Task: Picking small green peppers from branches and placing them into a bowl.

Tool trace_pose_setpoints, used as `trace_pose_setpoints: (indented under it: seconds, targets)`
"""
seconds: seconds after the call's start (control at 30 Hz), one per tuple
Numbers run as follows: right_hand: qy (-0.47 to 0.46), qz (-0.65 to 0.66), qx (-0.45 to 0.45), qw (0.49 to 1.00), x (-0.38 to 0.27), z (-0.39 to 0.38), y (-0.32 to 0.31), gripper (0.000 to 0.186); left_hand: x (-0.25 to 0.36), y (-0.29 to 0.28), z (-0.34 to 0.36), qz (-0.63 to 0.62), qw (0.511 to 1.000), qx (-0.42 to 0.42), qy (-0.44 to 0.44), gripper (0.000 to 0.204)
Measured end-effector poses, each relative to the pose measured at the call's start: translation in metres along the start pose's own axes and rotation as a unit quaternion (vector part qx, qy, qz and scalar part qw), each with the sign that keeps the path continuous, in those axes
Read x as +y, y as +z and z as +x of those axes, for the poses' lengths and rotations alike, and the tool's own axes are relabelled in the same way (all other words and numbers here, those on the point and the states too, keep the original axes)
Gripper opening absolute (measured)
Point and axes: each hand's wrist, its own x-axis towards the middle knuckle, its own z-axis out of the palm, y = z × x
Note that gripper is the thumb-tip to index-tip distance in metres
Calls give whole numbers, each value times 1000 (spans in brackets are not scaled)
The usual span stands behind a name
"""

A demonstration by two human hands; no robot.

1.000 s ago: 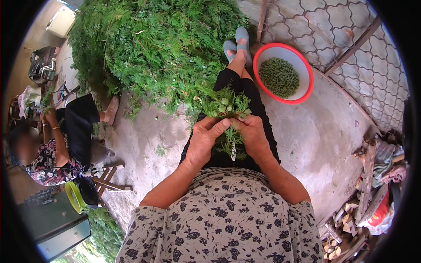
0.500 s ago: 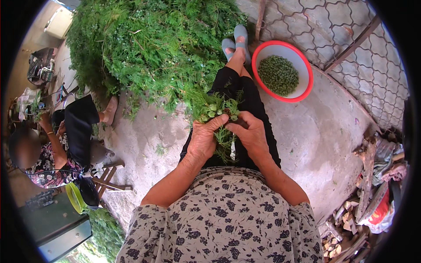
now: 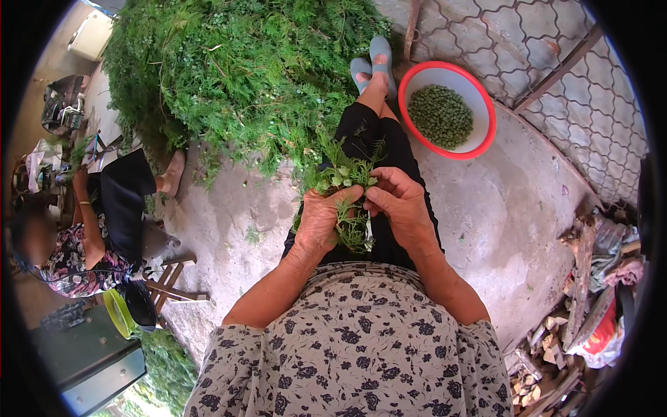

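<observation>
The left hand [image 3: 321,221] is closed around a small bunch of feathery green leafy stems with pale green pods [image 3: 345,182], gripping it low so that the leafy tips fan out above the knuckles and a few fronds hang below the palm. The right hand [image 3: 397,203] meets it from the other side, fingers curled narrow, with thumb and forefinger pinched at the top of the bunch just where the pods sit (whether a pod is actually between the fingertips is too small to tell). Both hands hover over the person's lap, above black trousers [image 3: 379,149] that stretch forward to a pair of grey-blue slip-on shoes [image 3: 374,61]. The bunch is thus held between the two hands, in front of the dark floral-print blouse [image 3: 354,354]. Ahead and to the left rises a large heap of the same green leafy plants [image 3: 229,69], its edge reaching the trousers. To the right of the shoes, on the bare concrete floor [image 3: 500,208], stands a round red-rimmed white basin [image 3: 484,139] holding a layer of small green shelled seeds [image 3: 440,115]. Behind it runs a wire mesh fence [image 3: 556,62]. At the far left another person in patterned clothes [image 3: 66,257] sits near a low wooden stool [image 3: 174,278].
</observation>
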Motion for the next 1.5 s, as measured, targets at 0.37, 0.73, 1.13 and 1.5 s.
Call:
trace_pose_setpoints:
  seconds: [0.37,0.73,1.13,1.5]
  targets:
    - [138,152,-54,977,3,5,-13,18,8,6,-7,-6,997,-58,-46,23]
    - [99,47,85,990,1,30,-91,19,14,-5,-9,105,994,25,-27,18]
    - [-135,348,250,893,-54,84,-175,32,7,3,-14,173,985,-17,-4,28]
    - [-197,-245,-48,948,-28,16,-17,18,-2,0,-7,129,988,-32,76,11]
